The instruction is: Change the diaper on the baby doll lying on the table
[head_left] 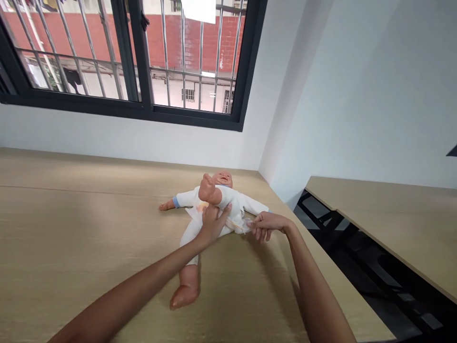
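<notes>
A baby doll [189, 228] in white clothes with blue cuffs lies on its back on the table, head toward the wall. One leg is raised and bent, its bare foot in front of the chest; the other stretches toward me. My left hand [214, 221] is closed around the raised leg near the hip, thumb on the right side. A thin white diaper [240, 226] shows at the doll's hip, partly hidden by the leg and hand. At the doll's right-hand side in view, my right hand [266, 224] pinches the diaper's edge between thumb and fingers.
The light wood table [89, 247] meets a white wall below a dark-framed window [143, 107] with metal bars outside. To the right, past the table's edge, is a dark gap, then a second wood tabletop [392, 219].
</notes>
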The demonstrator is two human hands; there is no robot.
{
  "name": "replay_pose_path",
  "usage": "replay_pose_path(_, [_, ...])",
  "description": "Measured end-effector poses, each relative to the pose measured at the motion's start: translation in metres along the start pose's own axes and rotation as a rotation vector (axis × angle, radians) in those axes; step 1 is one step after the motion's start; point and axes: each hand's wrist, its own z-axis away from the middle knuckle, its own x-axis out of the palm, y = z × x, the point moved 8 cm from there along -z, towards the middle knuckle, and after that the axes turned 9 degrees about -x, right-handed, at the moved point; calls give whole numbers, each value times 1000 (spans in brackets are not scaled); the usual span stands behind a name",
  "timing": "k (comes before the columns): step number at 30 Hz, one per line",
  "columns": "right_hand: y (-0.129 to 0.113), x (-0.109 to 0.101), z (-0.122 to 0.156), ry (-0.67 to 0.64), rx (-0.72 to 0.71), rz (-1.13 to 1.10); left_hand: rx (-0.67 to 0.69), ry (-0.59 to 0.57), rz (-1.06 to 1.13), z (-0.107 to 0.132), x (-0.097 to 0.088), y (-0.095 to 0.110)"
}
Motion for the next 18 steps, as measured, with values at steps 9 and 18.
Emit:
replay_pose_path(9, [-3, -29, -23, 450, -194, -140, -13, -32, 124, -2, -2, -4])
replay_pose_path(18, [-8, -37, -19, 380, -389, -129, -71, 9, 144, 2, -5, -1])
